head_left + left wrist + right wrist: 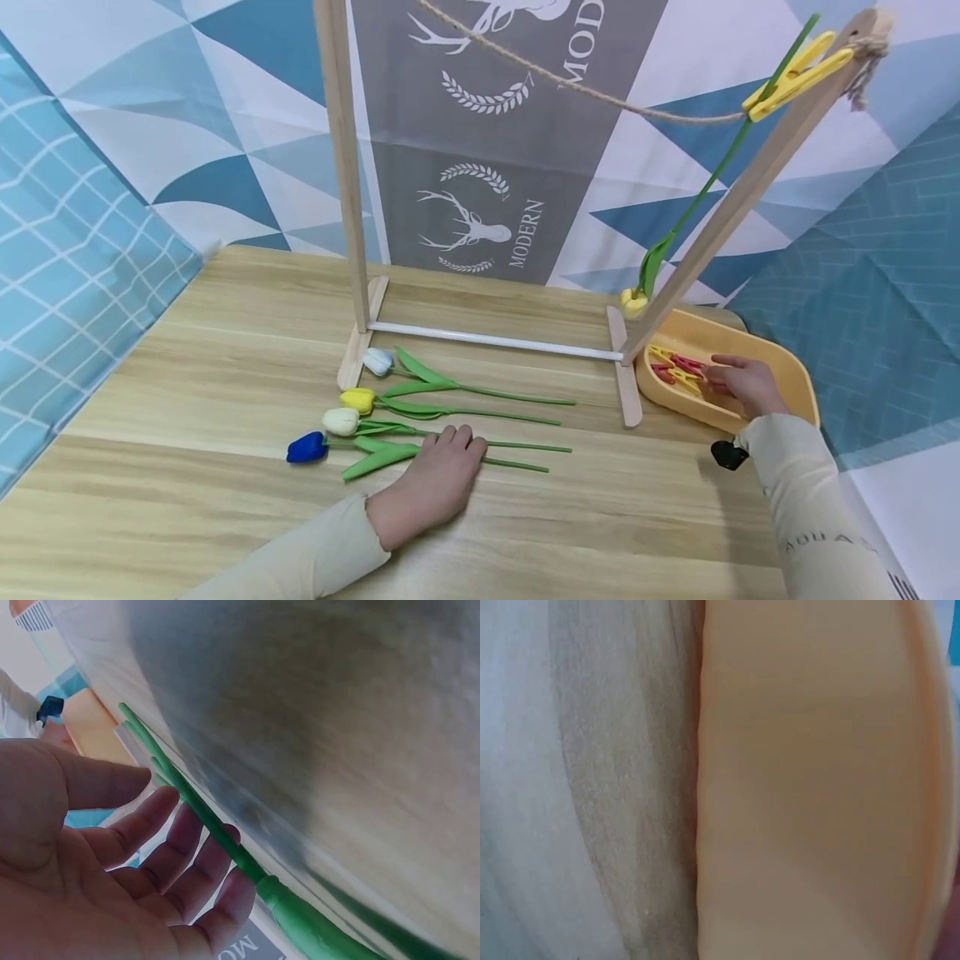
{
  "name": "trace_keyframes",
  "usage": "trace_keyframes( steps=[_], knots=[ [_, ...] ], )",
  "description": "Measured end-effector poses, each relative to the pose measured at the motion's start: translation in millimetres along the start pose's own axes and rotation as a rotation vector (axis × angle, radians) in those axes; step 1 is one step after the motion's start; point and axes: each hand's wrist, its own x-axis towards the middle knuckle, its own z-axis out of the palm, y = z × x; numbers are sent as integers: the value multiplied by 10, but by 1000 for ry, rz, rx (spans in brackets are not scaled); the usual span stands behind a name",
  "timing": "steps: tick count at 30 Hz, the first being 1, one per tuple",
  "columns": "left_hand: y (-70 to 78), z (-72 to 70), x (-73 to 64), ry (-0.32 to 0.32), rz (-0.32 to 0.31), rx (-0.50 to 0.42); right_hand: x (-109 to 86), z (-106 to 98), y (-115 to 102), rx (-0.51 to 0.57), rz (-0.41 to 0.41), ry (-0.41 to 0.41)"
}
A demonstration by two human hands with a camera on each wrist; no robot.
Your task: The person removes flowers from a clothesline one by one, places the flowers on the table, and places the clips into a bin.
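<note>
Four artificial tulips lie on the table: a pale blue one point(378, 362), a yellow one point(358, 401), a white one point(341, 422) and a dark blue one point(307, 447). My left hand point(441, 479) rests at the blue tulip's stem. In the left wrist view its loosely bent fingers touch the green stem point(196, 804), with the thumb apart from it. My right hand point(746, 385) reaches into an orange basin point(780, 358), fingers right at the red and yellow clothespins point(684, 370). Only the basin's outer wall point(810, 780) fills most of the right wrist view.
A wooden frame point(347, 167) with a white bottom bar point(495, 339) stands behind the tulips. A twine line point(585, 87) spans it. At its right end a yellow clothespin point(798, 77) clips a yellow tulip point(634, 302) hanging head down.
</note>
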Motion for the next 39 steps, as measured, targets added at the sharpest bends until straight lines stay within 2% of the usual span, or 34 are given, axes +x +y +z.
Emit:
trace_keyframes(
  steps=[11,15,19,25,31,35,39],
  knots=[
    [-8,-81,37,47,20,-39,-280,18,-189,-21,-181,93],
    [-4,-123,75,71,37,-72,-396,24,-315,24,-244,116],
    [11,-194,125,127,77,-133,-542,27,-448,86,-295,127],
    [38,-384,231,189,109,-254,-782,69,-653,144,-360,123],
    [32,-653,400,231,71,-427,-976,118,-843,226,-420,132],
    [10,-841,504,307,51,-518,-1050,137,-941,263,-441,140],
    [-6,-998,586,387,51,-568,-1102,155,-1023,312,-470,140]
  ],
)
